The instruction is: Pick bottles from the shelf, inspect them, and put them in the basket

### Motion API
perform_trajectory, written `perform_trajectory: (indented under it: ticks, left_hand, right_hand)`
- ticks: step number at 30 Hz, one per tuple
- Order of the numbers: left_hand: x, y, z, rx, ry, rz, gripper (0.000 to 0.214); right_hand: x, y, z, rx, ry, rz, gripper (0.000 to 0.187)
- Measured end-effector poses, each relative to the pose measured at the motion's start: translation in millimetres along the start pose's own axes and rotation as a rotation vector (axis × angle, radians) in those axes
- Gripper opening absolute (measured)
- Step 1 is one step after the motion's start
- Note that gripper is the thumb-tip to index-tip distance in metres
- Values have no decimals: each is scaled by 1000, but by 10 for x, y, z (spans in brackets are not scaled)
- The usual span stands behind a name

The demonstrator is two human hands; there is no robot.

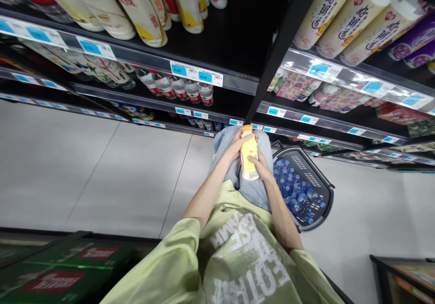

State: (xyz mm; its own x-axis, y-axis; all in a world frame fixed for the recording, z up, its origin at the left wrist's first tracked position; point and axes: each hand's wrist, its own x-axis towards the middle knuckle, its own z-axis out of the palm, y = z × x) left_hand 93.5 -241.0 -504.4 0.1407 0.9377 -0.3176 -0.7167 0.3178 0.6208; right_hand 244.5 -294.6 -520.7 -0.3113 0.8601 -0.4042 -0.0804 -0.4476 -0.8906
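Note:
A yellow drink bottle (249, 152) with an orange cap and a pale lower end is held in front of my knees. My left hand (237, 144) grips it near the cap, from the left side. Lower down on its right side, my right hand (261, 164) is wrapped around it, the thumb lying across the label. Beside my right leg stands a dark shopping basket (314, 161) with many small blue-capped water bottles (292, 188) in it.
Shelves (234, 79) run across in front, holding white-and-yellow bottles (136, 9), small red-labelled water bottles (180, 87) and cream-coloured cans (351, 21). Price tags line their edges. Green cartons (64, 267) are behind at lower left. A dark-framed display (404, 272) stands at lower right.

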Motion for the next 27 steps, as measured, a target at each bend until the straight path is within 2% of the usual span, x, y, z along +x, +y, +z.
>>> perform_trajectory:
  ticks: [2,5,8,12,15,18,22,25,27]
  left_hand:
    - [-21,15,-14,25,-43,-19,86]
    - [-35,28,-33,64,-115,-53,85]
    - [-9,8,-39,56,-96,-49,77]
    - [49,-34,-29,48,-15,-80,66]
    - [64,-45,-13,83,8,-109,62]
    - [51,-36,11,101,19,-99,62]
    - [15,21,29,100,13,-111,55]
    - [-16,84,-1,88,-48,-152,49]
    - [-33,115,-35,87,-89,-167,52]
  right_hand:
    - [-22,-46,6,60,-39,43,76]
    - [-44,-90,3,80,-80,49,70]
    - [-42,-95,8,25,-87,49,72]
    - [-27,-58,78,-164,75,-63,76]
    - [-19,-24,144,-315,218,-161,89]
    - [-6,-8,162,-363,252,-177,96]
    - [21,-1,136,-258,218,-206,92]
    - [26,12,126,-91,182,-189,95]
    - [24,19,122,-1,138,-154,94]
